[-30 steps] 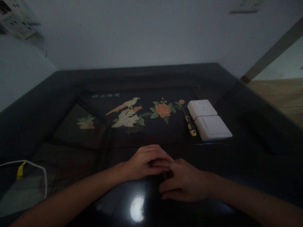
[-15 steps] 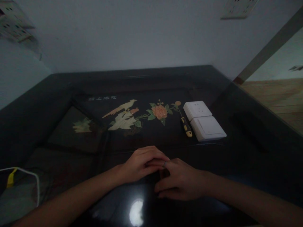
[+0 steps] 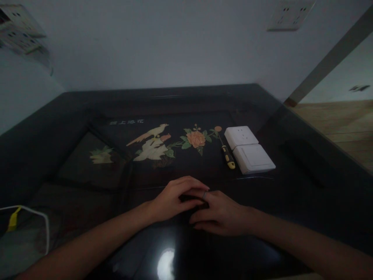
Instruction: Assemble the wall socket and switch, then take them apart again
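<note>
Both hands meet above the near part of the glossy dark table. My left hand closes its fingertips and thumb around a thin ring at the base of a finger of my right hand. That right finger points left, partly hidden under my left hand. The other right fingers bend loosely, apart from it, with nothing held in them. Beyond my hands lie a screwdriver with a black and yellow handle, a white socket box and a white switch box, side by side.
Inlaid bird and flower pictures decorate the tabletop. A white cable with a yellow tag lies at the left. Wall sockets hang on the back wall, with more sockets at the upper left.
Both hands have shifted slightly, the right one a little upward, and stay in contact at the ring. The view has tilted a little; the screwdriver and boxes rest where they were.
</note>
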`<state>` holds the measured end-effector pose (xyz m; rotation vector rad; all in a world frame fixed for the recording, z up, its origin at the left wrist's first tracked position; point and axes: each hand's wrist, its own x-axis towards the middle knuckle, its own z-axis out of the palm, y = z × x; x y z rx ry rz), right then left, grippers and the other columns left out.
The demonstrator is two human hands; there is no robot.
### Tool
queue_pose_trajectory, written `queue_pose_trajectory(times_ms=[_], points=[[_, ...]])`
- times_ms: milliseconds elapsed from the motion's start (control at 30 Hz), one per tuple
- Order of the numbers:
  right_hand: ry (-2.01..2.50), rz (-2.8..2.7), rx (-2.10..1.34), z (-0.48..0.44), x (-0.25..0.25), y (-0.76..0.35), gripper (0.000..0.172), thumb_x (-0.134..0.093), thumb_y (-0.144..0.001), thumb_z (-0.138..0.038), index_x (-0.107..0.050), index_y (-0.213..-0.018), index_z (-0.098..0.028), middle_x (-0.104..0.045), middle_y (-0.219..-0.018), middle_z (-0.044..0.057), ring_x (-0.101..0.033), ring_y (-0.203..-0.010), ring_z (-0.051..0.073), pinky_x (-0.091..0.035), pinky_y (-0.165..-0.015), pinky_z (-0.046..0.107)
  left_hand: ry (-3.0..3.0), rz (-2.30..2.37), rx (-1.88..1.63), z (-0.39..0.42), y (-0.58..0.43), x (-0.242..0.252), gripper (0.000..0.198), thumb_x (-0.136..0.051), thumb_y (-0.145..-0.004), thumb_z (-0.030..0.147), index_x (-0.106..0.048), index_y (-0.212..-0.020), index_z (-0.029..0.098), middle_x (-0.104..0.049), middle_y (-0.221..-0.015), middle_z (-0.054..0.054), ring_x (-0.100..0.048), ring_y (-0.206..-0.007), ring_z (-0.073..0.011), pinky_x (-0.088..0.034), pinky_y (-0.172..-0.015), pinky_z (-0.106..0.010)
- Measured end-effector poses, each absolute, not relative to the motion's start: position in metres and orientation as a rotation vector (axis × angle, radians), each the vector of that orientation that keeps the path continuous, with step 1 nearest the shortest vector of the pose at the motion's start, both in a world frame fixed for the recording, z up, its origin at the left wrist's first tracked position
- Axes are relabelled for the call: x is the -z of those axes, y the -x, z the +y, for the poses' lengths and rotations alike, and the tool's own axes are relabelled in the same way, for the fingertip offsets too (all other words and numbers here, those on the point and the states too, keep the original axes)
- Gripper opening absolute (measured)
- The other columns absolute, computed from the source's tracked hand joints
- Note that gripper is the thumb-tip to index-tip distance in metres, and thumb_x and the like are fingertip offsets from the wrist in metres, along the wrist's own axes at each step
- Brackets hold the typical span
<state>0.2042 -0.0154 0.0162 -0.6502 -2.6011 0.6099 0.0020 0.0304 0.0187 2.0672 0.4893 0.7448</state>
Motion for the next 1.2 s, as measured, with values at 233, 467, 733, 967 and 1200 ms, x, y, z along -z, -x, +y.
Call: queue_pose_trajectory(times_ms=[233,467,733,967,1200], points=[[0.678,-2.596,-0.603,-0.014,-0.013,-0.202,0.024,-0.052,-0.095,-0.034,-0.070,-0.105,-0.021,-0.054,-0.133,0.015,-0.060,-0.114,0.023,-0.055,-0.085,0.035,-2.029,0.513,-0.753,0.032,-0.003,-0.018,0.027,-0.068,-0.089,0.027,-0.064,-0.114,0.018,-0.069,-0.107,-0.008,-0.066,-0.100,-0.0194,-0.052,-0.088,-0.032],[0.692,-2.630,-0.566,-0.016,-0.015,-0.203,0.027,-0.050,-0.097,-0.036,-0.069,-0.108,-0.022,-0.060,-0.126,0.014,-0.064,-0.098,0.020,-0.056,-0.080,0.034,-2.035,0.516,-0.752,0.032,-0.004,-0.017,0.019,-0.066,-0.090,0.028,-0.068,-0.106,0.017,-0.069,-0.098,-0.006,-0.066,-0.091,-0.0176,-0.052,-0.081,-0.028],[0.730,-2.681,-0.540,-0.019,-0.019,-0.200,0.030,-0.046,-0.098,-0.038,-0.069,-0.108,-0.022,-0.061,-0.119,0.012,-0.062,-0.091,0.017,-0.054,-0.076,0.032,-2.052,0.520,-0.780,0.031,-0.004,-0.020,0.017,-0.066,-0.090,0.031,-0.069,-0.100,0.017,-0.071,-0.091,-0.006,-0.067,-0.085,-0.0175,-0.053,-0.076,-0.028],[0.731,-2.717,-0.523,-0.017,-0.027,-0.207,0.028,-0.047,-0.098,-0.038,-0.067,-0.109,-0.023,-0.058,-0.129,0.012,-0.065,-0.093,0.018,-0.055,-0.072,0.031,-2.062,0.477,-0.791,0.031,-0.004,-0.021,0.023,-0.065,-0.090,0.029,-0.066,-0.111,0.019,-0.070,-0.100,-0.007,-0.066,-0.093,-0.0188,-0.053,-0.081,-0.030],[0.861,-2.322,-0.603,-0.018,-0.062,-0.260,0.020,-0.052,-0.097,-0.028,-0.066,-0.109,-0.019,-0.070,-0.112,0.009,-0.069,-0.098,0.016,-0.056,-0.082,0.028,-1.963,0.715,-0.810,0.039,-0.007,-0.033,0.015,-0.054,-0.095,0.023,-0.065,-0.104,0.018,-0.069,-0.098,-0.006,-0.066,-0.089,-0.0163,-0.055,-0.082,-0.031]])
